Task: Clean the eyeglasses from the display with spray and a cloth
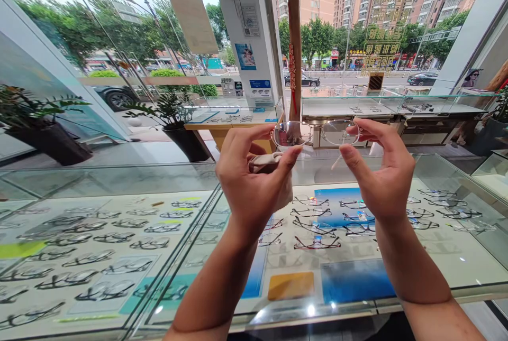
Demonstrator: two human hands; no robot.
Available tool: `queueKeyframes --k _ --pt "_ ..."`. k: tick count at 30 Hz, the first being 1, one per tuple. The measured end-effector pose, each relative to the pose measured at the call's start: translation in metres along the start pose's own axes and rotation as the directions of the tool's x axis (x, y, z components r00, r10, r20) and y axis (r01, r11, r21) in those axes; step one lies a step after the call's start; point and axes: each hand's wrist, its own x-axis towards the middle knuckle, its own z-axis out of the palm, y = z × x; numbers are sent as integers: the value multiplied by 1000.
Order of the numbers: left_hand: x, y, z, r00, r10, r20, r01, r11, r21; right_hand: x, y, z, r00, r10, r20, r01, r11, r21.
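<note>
A pair of thin-rimmed eyeglasses [336,132] is held up in front of me, above the glass display case. My left hand [257,172] grips its left rim between thumb and fingers, with a light grey-beige cloth [284,193] tucked in the palm and hanging below. On the other side, my right hand [379,164] holds the right rim, thumb below and index finger above. The lenses are clear, and the background shows through them.
Beneath my arms, the glass display case [190,172] holds rows of eyeglasses, blue panels and an orange card [291,285]. Further off are another display counter [349,103], a wooden post [294,55], potted plants [186,140] and large windows facing a street.
</note>
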Motion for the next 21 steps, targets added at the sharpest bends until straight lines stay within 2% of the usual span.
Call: queueKeyframes --k 3,8,13,17,21 --pt "0 1 0 1000 24 -6 -24 1000 20 0 0 0 1000 2 5 -2 1000 6" --pt "1 5 -1 989 136 -64 -129 987 95 3 4 1 998 30 56 -32 998 47" --pt "1 8 -3 982 166 -95 -152 979 136 4 9 3 991 67 114 -80 991 108" --pt "1 9 -4 985 143 -99 -130 983 131 4 9 4 990 72 123 -86 990 114" --pt "2 3 -2 999 40 -37 -39 998 44 3 5 4 998 35 48 -39 996 82"
